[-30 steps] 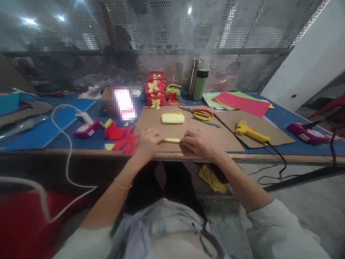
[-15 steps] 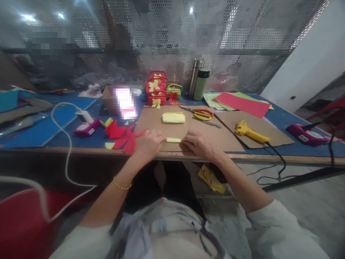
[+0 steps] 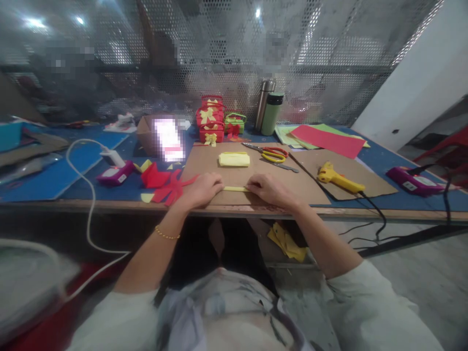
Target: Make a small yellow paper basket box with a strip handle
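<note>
A narrow yellow paper strip (image 3: 234,188) stretches between my two hands, low over the brown cardboard sheet (image 3: 307,187). Its left end is pinched by my left hand (image 3: 205,189), the fingers closed. My right hand (image 3: 269,190) is closed on the other end, so both tips of the strip are hidden. Just beyond the strip lies a folded yellow paper piece (image 3: 234,159). Scissors (image 3: 272,154) with red and yellow handles rest farther back to the right, beside a grey-handled blade (image 3: 287,167).
A yellow glue gun (image 3: 340,179) lies at right, its black cord hanging over the table edge. Red paper scraps (image 3: 166,184) lie near my left hand. Small red boxes (image 3: 211,122), a green box (image 3: 235,123) and a green flask (image 3: 272,114) stand at the back.
The strip between my hands looks narrower than before. My hands have barely moved, with the fingers curled a little differently. The camera view has shifted slightly.
</note>
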